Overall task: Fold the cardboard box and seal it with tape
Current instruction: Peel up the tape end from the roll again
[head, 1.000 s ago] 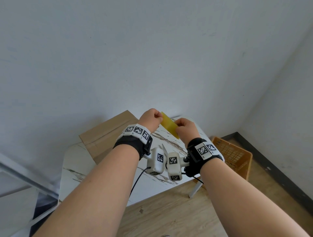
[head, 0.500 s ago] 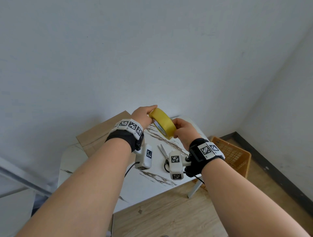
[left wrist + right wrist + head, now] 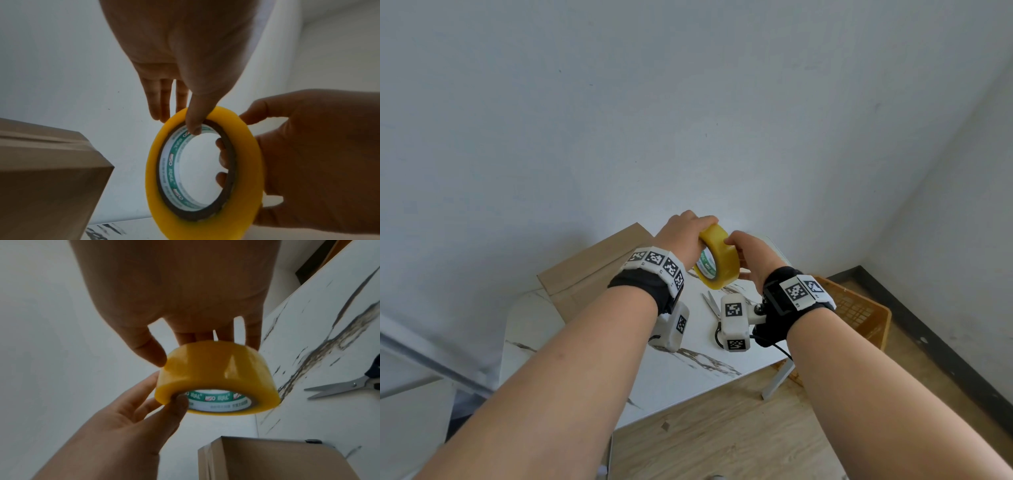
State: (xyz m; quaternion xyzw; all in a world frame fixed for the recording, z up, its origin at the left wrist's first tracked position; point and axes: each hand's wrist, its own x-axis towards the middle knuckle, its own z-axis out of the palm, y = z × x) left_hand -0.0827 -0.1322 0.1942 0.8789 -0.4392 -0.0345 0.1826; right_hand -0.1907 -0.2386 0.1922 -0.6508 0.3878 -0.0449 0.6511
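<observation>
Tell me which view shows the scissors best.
Right wrist: the scissors lie on the table with both blades in view, slightly parted; the handles run off frame. The head view shows only one blade, the rest hidden by the right wrist camera. The left wrist view shows none.

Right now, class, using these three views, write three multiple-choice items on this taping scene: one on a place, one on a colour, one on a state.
1. Where do the metal scissors lie?
A. on the white marbled table
B. in the orange crate
C. on the brown cardboard box

2. What colour is the roll of packing tape?
A. blue
B. yellow
C. black

3. How is the roll held?
A. lying on the table
B. by one hand only
C. by the left hand and the right hand

Answers: 1 A, blades rest on the tabletop; 2 B, every view shows yellow; 3 C, both grip it aloft.
</observation>
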